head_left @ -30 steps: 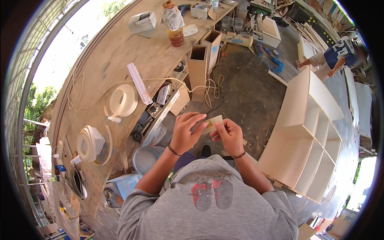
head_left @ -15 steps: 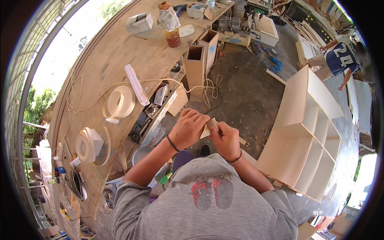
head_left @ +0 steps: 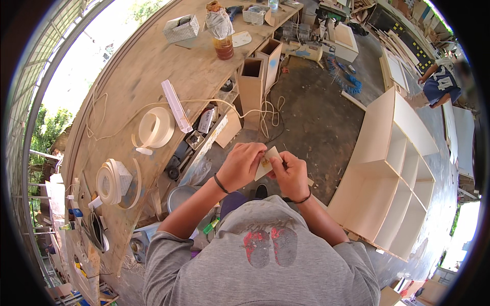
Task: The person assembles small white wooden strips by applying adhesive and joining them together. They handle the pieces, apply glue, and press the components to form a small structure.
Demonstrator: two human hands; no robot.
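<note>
Both my hands are held up in front of my body on a small, pale, stiff piece with yellowish marks, which looks like sandpaper (head_left: pixel 265 167). My left hand (head_left: pixel 241 166) pinches its left edge, thumb and fingers closed. On the other side my right hand (head_left: pixel 291 175) grips it with the thumb lying across the face and the fingers curled behind. Parts of the piece are hidden by the fingers. Beneath it are the dark floor and the tip of my shoe (head_left: pixel 261 191).
Left, a wooden workbench (head_left: pixel 127 76) bears rolls of edge banding (head_left: pixel 156 127), a cord and a jar (head_left: pixel 223 49). A pale shelf cabinet (head_left: pixel 372 188) stands to the right. Tall wooden boxes (head_left: pixel 251 92) stand beside the bench. Another person (head_left: pixel 441 84) is at far right.
The sandpaper piece has turned and shows more of its pale, marked face. My right thumb has shifted on it. At far right the other person has bent and turned.
</note>
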